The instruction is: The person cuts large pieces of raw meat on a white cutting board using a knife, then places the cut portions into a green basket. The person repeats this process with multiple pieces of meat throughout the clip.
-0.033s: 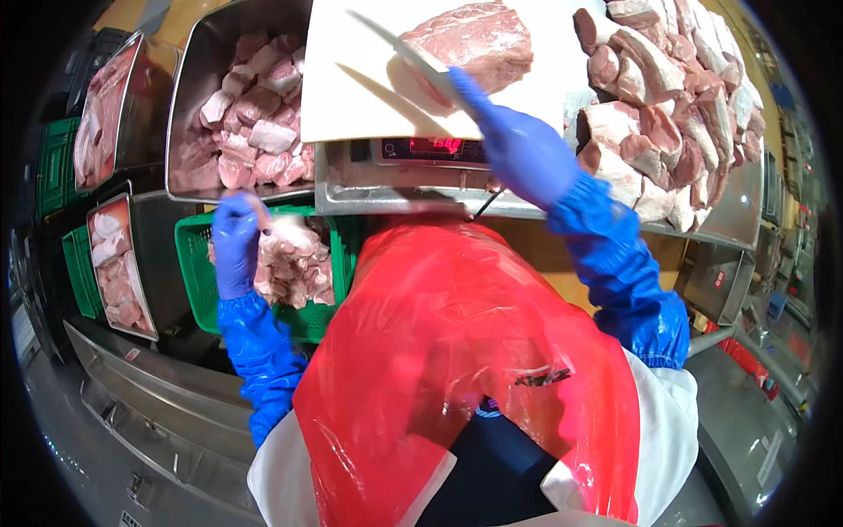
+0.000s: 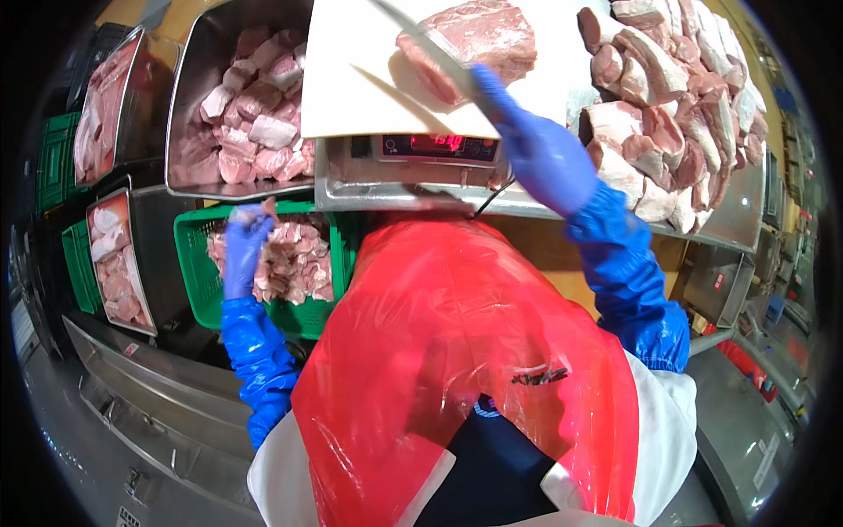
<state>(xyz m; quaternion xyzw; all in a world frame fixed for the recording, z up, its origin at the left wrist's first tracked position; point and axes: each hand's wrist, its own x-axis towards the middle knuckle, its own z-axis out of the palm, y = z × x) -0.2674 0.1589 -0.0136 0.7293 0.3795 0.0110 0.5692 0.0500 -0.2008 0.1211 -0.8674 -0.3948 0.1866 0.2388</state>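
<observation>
My right hand [image 2: 551,158], in a blue glove, grips a knife [image 2: 436,48] by its handle. The blade points up and left over a white cutting board [image 2: 351,114], its tip cut off by the top edge. Below the blade lies a large block of raw meat [image 2: 483,39] on the board. Over the left part of a green crate [image 2: 195,281], my gloved left hand [image 2: 246,239] has its fingers closed on a small pink meat scrap [image 2: 268,207]. Several pale meat trimmings [image 2: 294,263] lie in that crate.
A scale with a lit red display [image 2: 439,142] sits at the board's near edge. Meat chunks fill a deep steel tray [image 2: 186,132] at left. At right, many meat pieces [image 2: 672,132] are heaped on a metal surface. Further meat trays [image 2: 118,263] stand far left.
My left hand has moved slightly right and down; the pale blur beside it is gone. My right hand and knife have shifted a little right.
</observation>
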